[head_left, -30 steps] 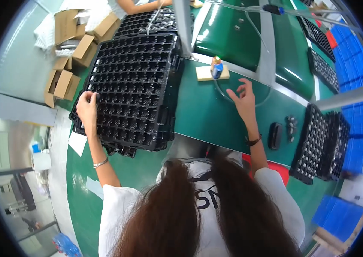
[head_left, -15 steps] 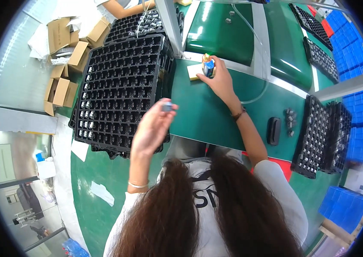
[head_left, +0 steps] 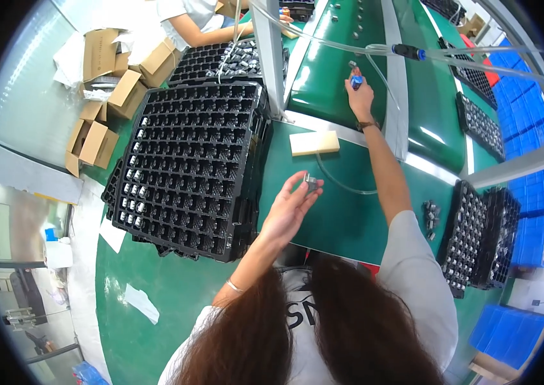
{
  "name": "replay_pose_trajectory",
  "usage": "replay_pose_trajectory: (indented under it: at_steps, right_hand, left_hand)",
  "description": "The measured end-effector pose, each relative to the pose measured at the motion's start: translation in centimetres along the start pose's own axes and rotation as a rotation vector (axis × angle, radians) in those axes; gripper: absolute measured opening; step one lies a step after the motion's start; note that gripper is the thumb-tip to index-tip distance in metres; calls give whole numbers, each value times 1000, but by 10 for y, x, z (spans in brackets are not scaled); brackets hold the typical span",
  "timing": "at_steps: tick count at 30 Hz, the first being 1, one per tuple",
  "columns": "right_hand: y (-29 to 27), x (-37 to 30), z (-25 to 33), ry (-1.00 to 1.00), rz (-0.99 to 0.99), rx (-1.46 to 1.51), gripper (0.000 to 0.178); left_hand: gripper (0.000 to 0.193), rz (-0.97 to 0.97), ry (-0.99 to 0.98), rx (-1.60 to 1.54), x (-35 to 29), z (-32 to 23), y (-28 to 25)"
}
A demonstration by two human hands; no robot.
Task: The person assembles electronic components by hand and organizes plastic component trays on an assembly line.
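My left hand (head_left: 291,208) is closed, its fingertips pinching a small grey metal part (head_left: 311,183) with thin prongs above the green worktable (head_left: 342,218). My right hand (head_left: 362,99) reaches over the green conveyor belt (head_left: 326,70), closed around a small blue cylindrical object (head_left: 356,82) whose kind I cannot make out. A small grey piece (head_left: 353,64) shows just past its fingertips; whether they touch it is unclear. Between the hands a pale yellow block (head_left: 314,143) lies on the table, with a clear tube (head_left: 342,186) beside it.
Left stands a stack of black trays (head_left: 188,160) with white-and-silver parts in some pockets. More filled trays (head_left: 464,237) and loose metal parts (head_left: 431,218) sit right. A metal post (head_left: 268,58) and air tubes (head_left: 374,50) cross ahead. A co-worker's arm (head_left: 211,35) is far left.
My right hand has moved with the blue object from the yellow block forward over the belt. My left hand, still holding the grey part, has shifted right over the table. The view has shifted.
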State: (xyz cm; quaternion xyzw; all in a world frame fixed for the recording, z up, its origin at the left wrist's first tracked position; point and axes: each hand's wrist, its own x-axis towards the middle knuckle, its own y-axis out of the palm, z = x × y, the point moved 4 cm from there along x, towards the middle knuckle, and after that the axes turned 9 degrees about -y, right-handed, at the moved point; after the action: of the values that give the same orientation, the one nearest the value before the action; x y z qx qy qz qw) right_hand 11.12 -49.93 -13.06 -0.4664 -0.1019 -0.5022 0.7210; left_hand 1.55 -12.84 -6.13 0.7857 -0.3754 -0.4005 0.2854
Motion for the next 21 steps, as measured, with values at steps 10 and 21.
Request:
replay_pose_trajectory:
  at_steps: [10,21]
  right_hand:
    - [-71,-33,84,269,143,770,46]
    - [-157,-161,213,196,413,1226,22]
  left_hand:
    - [29,-34,236,226,20,-21,12]
    - [30,-95,356,339,-8,-28,14]
